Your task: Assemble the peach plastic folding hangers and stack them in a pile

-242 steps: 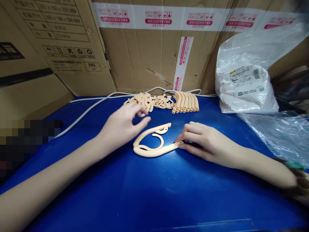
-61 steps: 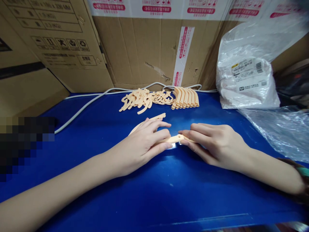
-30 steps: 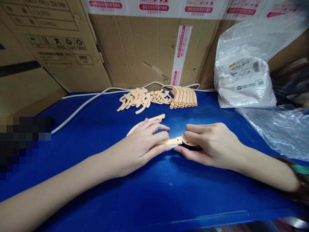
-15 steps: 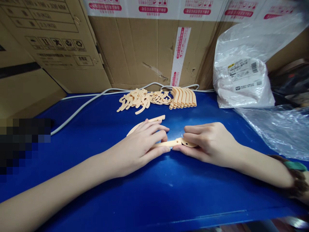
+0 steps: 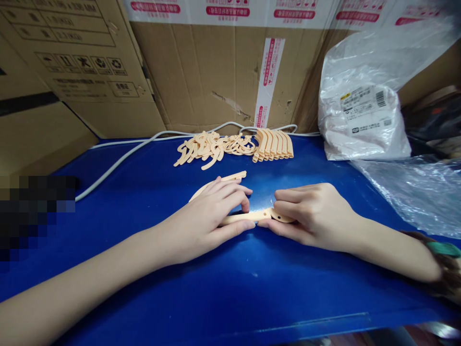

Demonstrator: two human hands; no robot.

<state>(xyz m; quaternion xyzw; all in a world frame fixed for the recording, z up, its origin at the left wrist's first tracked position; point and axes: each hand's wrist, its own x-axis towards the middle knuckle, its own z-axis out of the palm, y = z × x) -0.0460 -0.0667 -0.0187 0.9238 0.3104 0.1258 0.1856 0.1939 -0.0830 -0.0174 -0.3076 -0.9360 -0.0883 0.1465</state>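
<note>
A beige, slightly curved plastic strip [image 5: 247,217] with a hole near its right end lies low over the blue table. My left hand [image 5: 212,211] holds it loosely between the thumb along its near side and a bent index finger; the strip's left end is hidden under the palm. Against the strip's right end sits a smaller rounded beige piece [image 5: 280,215] with a dark hole, pinched by my right hand [image 5: 313,211], whose fingers cover most of it. Beyond my left fingers, partly hidden, lies another curved beige part [image 5: 234,178].
At the back of the blue table [image 5: 230,288] are a heap of curved beige pieces [image 5: 201,148] and a row of beige curved sleeves [image 5: 275,144]. A white cable [image 5: 118,166] runs behind. Cardboard boxes [image 5: 216,72] form the back. Plastic bags [image 5: 363,125] stand at right.
The strip has tilted slightly and its right end sits a little lower against the small piece. My left index finger has shifted slightly. My right hand keeps its place.
</note>
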